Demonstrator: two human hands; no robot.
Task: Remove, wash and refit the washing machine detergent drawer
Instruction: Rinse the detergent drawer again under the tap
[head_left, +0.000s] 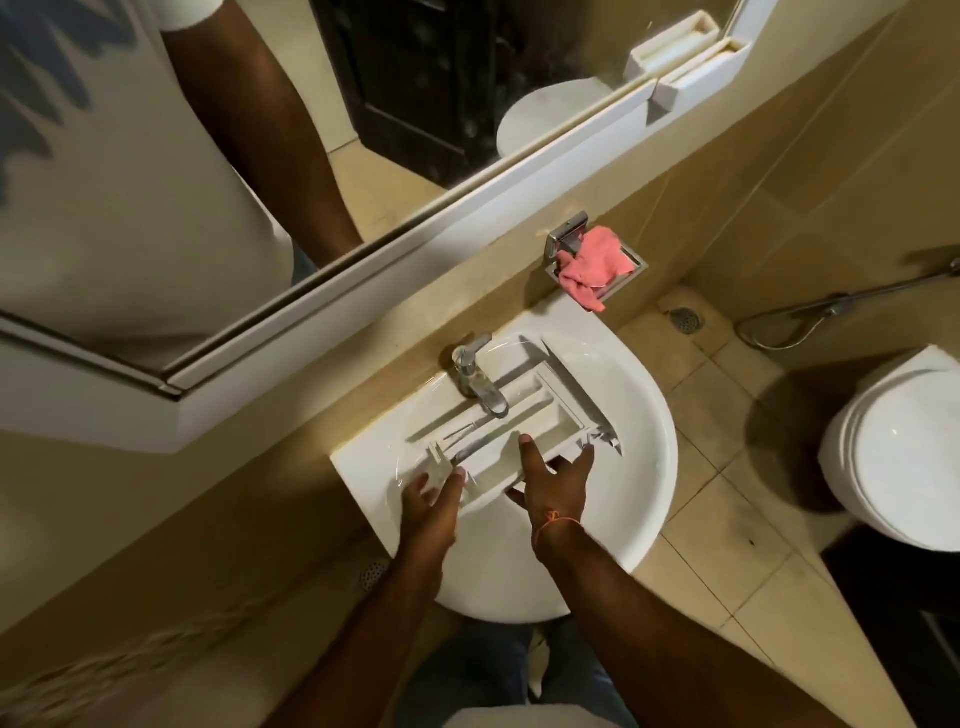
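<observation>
The white detergent drawer (524, 410) lies across the white washbasin (639, 452), under the chrome tap (475, 376). Its front panel points to the right and its back end to the left. My left hand (434, 496) grips the drawer's back left corner. My right hand (558, 480) rests on the drawer's near side wall, fingers spread over its edge. No water stream is visible from the tap.
A pink cloth (592, 265) hangs in a chrome wall holder above the basin. A mirror (260, 156) runs along the wall. A toilet (893, 457) stands at the right, with a hose (810, 322) and a floor drain (685, 318) behind it.
</observation>
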